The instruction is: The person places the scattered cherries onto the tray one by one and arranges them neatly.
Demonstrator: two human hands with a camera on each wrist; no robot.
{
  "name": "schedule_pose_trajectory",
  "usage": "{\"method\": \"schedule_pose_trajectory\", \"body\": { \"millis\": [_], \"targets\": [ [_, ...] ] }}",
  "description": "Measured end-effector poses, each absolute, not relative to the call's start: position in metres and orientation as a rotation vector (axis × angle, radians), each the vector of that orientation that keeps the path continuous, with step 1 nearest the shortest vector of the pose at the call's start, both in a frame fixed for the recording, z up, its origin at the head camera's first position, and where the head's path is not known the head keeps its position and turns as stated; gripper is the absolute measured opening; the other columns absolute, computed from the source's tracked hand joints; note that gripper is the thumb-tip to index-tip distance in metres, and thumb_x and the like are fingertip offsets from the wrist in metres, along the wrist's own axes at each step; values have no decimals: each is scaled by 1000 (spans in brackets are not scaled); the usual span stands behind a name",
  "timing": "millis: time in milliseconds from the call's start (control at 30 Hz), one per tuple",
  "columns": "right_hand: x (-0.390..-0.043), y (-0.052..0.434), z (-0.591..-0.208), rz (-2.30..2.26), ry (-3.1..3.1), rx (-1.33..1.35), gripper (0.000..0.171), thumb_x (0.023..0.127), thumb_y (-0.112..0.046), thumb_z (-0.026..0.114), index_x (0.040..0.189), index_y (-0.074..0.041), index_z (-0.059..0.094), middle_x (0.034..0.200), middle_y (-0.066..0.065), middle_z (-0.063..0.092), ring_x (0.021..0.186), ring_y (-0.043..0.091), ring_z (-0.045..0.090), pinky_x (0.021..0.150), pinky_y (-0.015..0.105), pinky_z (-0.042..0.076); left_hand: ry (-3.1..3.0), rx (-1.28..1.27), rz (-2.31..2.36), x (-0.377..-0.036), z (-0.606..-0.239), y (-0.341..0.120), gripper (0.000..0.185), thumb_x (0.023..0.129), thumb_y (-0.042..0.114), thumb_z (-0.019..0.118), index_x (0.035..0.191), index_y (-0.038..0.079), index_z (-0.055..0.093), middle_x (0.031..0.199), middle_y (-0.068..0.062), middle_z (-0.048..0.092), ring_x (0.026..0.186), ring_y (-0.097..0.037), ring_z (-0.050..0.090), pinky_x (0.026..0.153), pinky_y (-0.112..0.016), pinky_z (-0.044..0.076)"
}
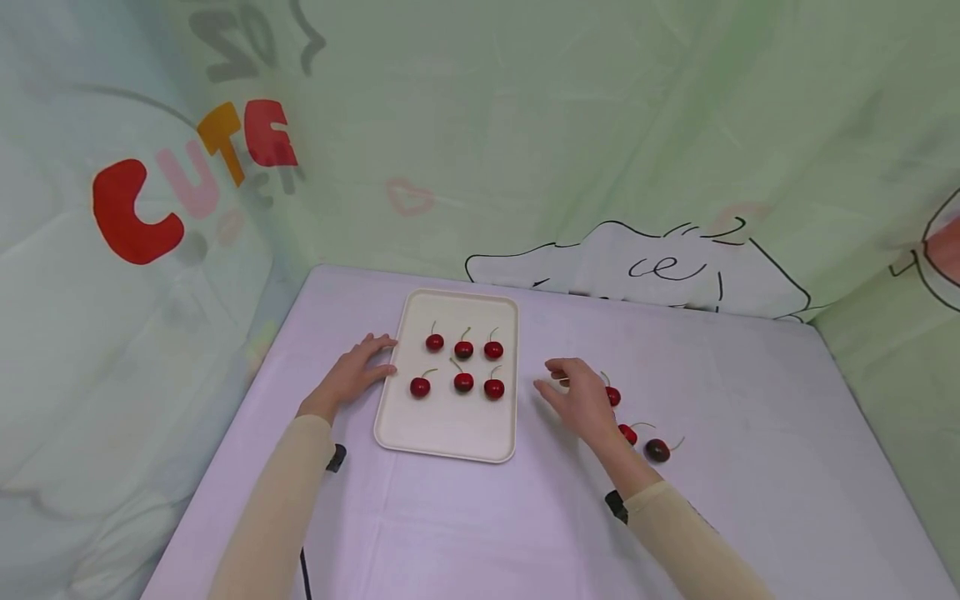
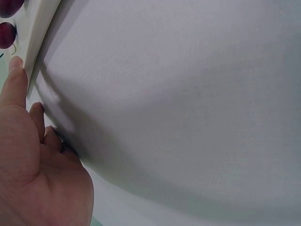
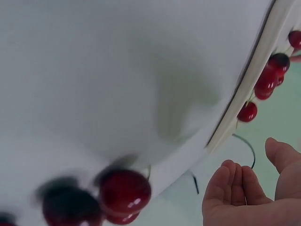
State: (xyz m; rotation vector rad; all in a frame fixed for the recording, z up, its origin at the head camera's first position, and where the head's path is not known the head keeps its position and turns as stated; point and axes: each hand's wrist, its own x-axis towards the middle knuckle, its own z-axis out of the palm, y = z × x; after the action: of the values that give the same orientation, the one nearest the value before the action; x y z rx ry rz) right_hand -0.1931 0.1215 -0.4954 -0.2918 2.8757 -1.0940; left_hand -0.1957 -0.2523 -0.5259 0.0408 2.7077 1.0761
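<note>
1. Left hand (image 1: 352,375) lies flat on the counter (image 1: 750,433), fingers straight, tips touching the left rim of the cream tray (image 1: 450,437).
2. Tray carries six cherries (image 1: 463,382) (two rows of three).
3. Right hand (image 1: 581,400) hovers right of the tray, fingers relaxed and loosely spread, gripping nothing.
4. Three loose cherries (image 1: 657,450) lie on the counter just beside that hand.

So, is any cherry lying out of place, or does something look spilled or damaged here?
Three cherries lie loose on the table beside the right hand, outside the tray, where six cherries sit in two neat rows. Nothing looks spilled or damaged.
</note>
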Motion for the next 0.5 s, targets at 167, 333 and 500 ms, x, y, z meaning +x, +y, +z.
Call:
{"method": "schedule_pose_trajectory", "body": {
  "millis": [167, 333, 500],
  "targets": [
    [-197, 150, -496, -1115, 2906, -284, 43, 91, -20, 70, 126, 3, 59, 120, 19, 60, 109, 34, 59, 93, 47, 51, 2701, 33, 1083, -195, -525, -251, 54, 96, 27, 64, 145, 12, 46, 158, -10, 30, 149, -32, 9, 118, -56, 9],
    [-198, 176, -491, -1118, 2899, -236, 45, 93, -20, 68, 129, 3, 56, 124, 21, 58, 111, 37, 58, 94, 49, 51, 2705, 31, 1079, -195, -525, -251, 54, 96, 27, 63, 145, 13, 45, 158, -11, 30, 149, -33, 9, 118, -56, 9],
    [-198, 199, -487, -1069, 2901, -166, 46, 95, -23, 65, 132, 3, 53, 126, 22, 56, 115, 39, 56, 95, 51, 50, 2704, 29, 1078, -194, -524, -251, 54, 97, 27, 63, 146, 13, 45, 158, -10, 30, 149, -32, 9, 118, -56, 9]
  ]
}}
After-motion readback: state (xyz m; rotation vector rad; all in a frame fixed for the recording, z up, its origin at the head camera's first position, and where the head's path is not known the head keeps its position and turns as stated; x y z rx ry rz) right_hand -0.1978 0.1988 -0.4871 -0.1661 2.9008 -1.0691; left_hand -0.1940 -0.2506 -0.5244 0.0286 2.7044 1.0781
